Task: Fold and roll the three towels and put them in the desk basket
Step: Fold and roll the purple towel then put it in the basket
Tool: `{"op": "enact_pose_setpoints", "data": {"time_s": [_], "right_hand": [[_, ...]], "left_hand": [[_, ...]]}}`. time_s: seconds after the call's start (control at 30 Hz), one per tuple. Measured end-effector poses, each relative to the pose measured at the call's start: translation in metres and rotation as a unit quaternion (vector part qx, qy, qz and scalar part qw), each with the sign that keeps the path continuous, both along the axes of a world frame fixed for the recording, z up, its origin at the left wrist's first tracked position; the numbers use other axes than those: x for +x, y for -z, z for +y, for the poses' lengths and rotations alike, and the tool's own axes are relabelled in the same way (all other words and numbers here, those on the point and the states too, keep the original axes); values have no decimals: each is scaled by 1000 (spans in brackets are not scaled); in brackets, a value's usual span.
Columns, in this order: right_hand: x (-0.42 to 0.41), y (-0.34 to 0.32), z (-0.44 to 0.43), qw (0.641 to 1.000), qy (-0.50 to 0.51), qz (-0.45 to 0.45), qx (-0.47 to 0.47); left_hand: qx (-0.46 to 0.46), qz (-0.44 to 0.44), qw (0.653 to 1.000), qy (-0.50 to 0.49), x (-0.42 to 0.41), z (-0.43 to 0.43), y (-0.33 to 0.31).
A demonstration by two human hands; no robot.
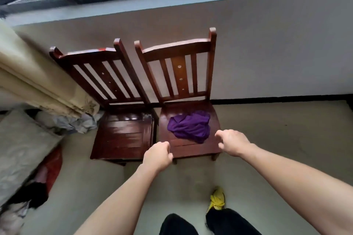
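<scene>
On the glossy slatted seat of the right wooden chair (193, 150), a purple towel (191, 126) lies crumpled in soft folds near the front edge, while the left hand (157, 155) and right hand (232, 142) hover at the seat's front corners, each grip loosely curled and empty.

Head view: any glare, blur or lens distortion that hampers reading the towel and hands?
Head view: window glare streaks the left chair's seat; wide-angle bending curves the window sill; slight motion blur, worst at the left edge; the purple towel, left hand and right hand are soft but readable.
</scene>
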State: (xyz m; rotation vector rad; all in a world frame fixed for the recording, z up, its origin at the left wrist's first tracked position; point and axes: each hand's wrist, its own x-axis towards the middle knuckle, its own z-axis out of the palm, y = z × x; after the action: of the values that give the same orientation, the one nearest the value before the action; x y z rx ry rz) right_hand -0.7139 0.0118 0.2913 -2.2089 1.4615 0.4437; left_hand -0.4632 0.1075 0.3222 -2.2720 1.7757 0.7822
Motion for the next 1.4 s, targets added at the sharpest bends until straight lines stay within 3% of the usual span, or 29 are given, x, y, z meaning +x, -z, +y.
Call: {"op": "enact_pose_setpoints", "data": {"time_s": [0.27,0.53,0.7,0.9,0.97,1.07,1.13,1.3,1.4], "right_hand": [[47,40,-91,998,-9,2,55],[79,134,-143,989,95,0,116],[92,193,-168,982,137,-1,128],[99,263,-217,978,194,-56,60],[102,287,-234,971,224,-65,44],[102,313,-243,963,248,-51,93],[100,323,-236,964,231,-42,122],[88,305,-191,975,181,-88,92],[81,288,-160,982,119,-49,135]], "left_hand": [[87,50,994,-50,35,-67,57],[154,69,986,-15,82,-149,159],[168,110,978,-63,88,-193,223],[82,144,975,-145,86,-245,297],[47,118,985,-119,83,-258,319],[76,98,990,-65,78,-266,349],[89,96,989,-73,74,-265,363],[37,116,982,-145,69,-241,349],[-2,166,948,-270,82,-226,333]]}}
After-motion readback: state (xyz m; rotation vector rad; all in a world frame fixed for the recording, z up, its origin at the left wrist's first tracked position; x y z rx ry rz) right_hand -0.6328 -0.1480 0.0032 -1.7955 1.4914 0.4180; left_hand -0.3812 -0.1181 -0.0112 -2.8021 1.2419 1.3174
